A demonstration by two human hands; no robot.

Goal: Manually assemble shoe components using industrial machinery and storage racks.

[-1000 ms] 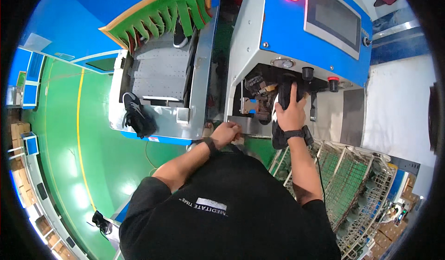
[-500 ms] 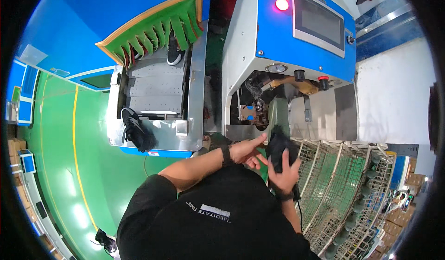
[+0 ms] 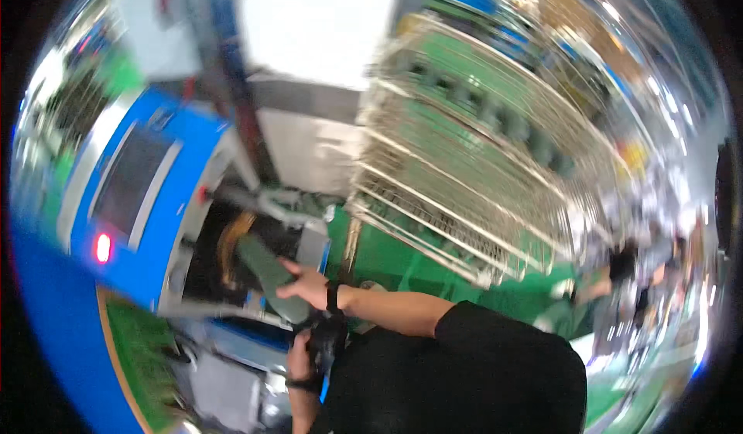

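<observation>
At the far left, a blue machine (image 3: 190,152) stands slanted, with a glowing red lamp (image 3: 103,248) and a dark grey screen (image 3: 131,179) in a pale frame; motion blur smears the face, so any lettering on it cannot be read. Below it, a green strip curtain (image 3: 143,349) hangs inside a wooden edge, and right of that lies a grey plate (image 3: 224,387). In the machine's dark opening a curved brown part (image 3: 232,248) sits just beside a grey-green form (image 3: 271,275), which slants out of the opening toward the person. The left hand (image 3: 300,362), with a dark wristband, is near the form's lower end; its fingers appear to be grasping the black shoe (image 3: 330,340), held close to the black shirt (image 3: 464,380). The right hand (image 3: 311,288), also banded, has its fingers on the form; whether they are clenched on it, I cannot tell. Further right, a pale wire rack (image 3: 464,171) stands over a green floor (image 3: 387,268). At the far right, another person (image 3: 619,264) is badly blurred.
</observation>
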